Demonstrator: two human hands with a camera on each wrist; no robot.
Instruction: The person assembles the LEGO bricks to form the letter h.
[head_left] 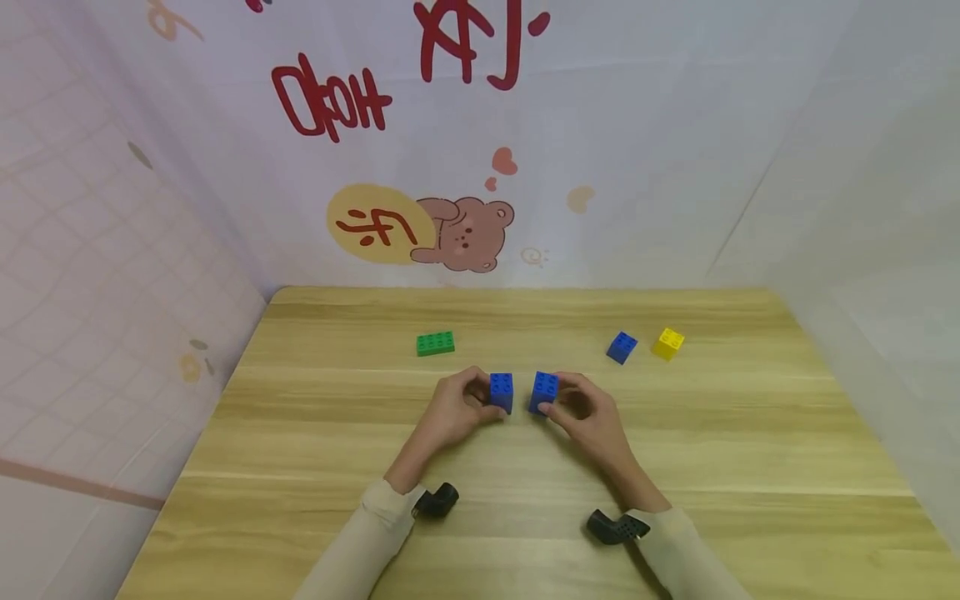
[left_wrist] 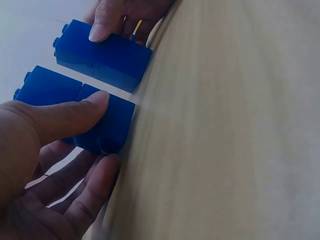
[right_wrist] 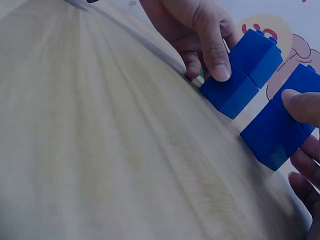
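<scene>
Near the middle of the table, my left hand (head_left: pixel 452 408) grips a stack of two blue building bricks (head_left: pixel 502 393), its thumb on the near side. My right hand (head_left: pixel 597 423) grips another stack of two blue building bricks (head_left: pixel 543 395) just across from it. Both stacks stand upright with their studs on top, side by side, and a narrow gap keeps them apart. In the left wrist view, a seam shows across the left stack (left_wrist: pixel 117 117) and across the right stack (left_wrist: pixel 120 62). The right wrist view shows the thumb of each hand pressed on its stack.
A green brick (head_left: pixel 436 343) lies farther back on the wooden table (head_left: pixel 315 500), left of centre. At the back right are a small blue brick (head_left: pixel 622 347) and a yellow brick (head_left: pixel 667 343). A printed white cloth (head_left: pixel 637 125) stands behind the table.
</scene>
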